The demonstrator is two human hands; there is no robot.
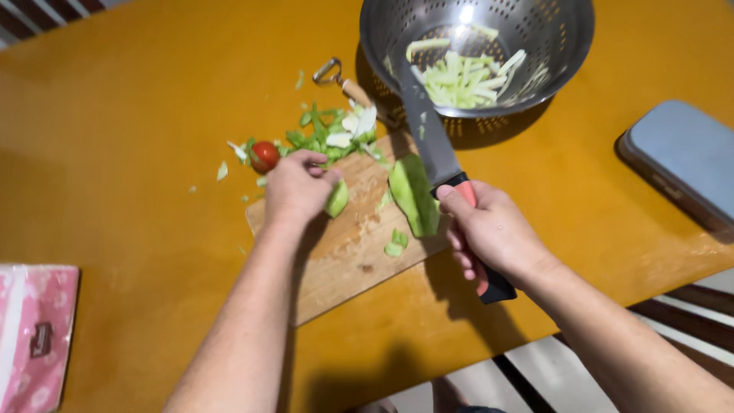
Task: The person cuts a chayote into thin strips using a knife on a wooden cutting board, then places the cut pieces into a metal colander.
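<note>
Two bare forearms are seen reaching up from the near edge over a yellow-orange counter (138, 138). A pink patterned packet (34, 329) is seen at eight o'clock, at the near left edge. The right hand (493, 229) is closed around the black and red handle of a large kitchen knife (440, 153), whose grey blade is pointed towards twelve o'clock, its tip reaching the near rim of the colander. A wooden cutting board (348, 252) is laid at an angle in the middle of the counter. A long green vegetable piece (413, 195) is lying on the board just left of the blade. A few small green scraps (395, 241) are scattered on the board below it. The left hand (297, 187) is curled, fingers bent down, on a smaller pale green chunk (337, 199) at the board's ten o'clock edge. Beyond it, a heap of green peelings (332, 134) is spread, with a small red tomato (264, 156) beside it at ten o'clock. A peeler (344, 82) is lying further back. A steel colander (478, 50) filled with pale cut strips (462, 80) is set at one o'clock. A grey lidded box (680, 160) is placed at three o'clock.
</note>
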